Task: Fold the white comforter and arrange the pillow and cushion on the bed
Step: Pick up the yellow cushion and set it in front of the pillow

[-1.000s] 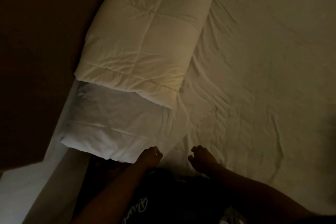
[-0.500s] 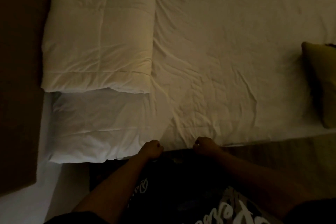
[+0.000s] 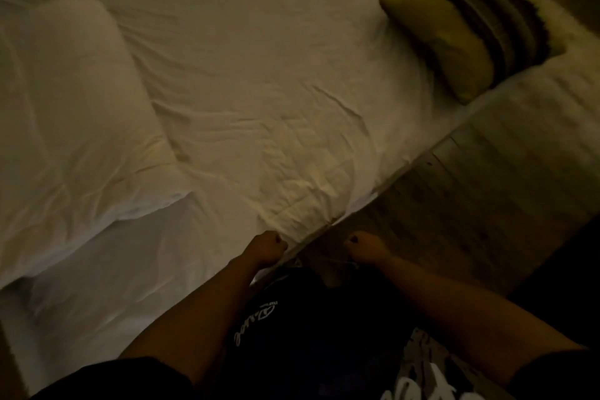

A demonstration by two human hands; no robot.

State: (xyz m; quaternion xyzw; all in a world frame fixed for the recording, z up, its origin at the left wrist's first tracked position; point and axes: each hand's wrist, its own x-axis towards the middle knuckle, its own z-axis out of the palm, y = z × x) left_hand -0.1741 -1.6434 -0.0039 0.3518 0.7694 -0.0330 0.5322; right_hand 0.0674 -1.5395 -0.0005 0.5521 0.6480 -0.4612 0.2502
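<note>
The folded comforter (image 3: 74, 114) is stacked on the pillow (image 3: 107, 269) at 9 o'clock, the cushion (image 3: 454, 42) at 2 o'clock. Cushion looks light and squashy, best grabbed by an edge. Left hand (image 3: 264, 248) and right hand (image 3: 367, 247) are fisted, nothing held. Half a second ago only the cushion's corner was visible.

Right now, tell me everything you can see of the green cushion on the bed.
The green cushion is an olive, smooth-looking fabric square with several dark fuzzy bands across its far half and a dark fringe along that edge. It looks plump and lies tilted at the bed's far right end, near the mattress edge, resting on the wrinkled white sheet. Neither hand touches it.
</note>
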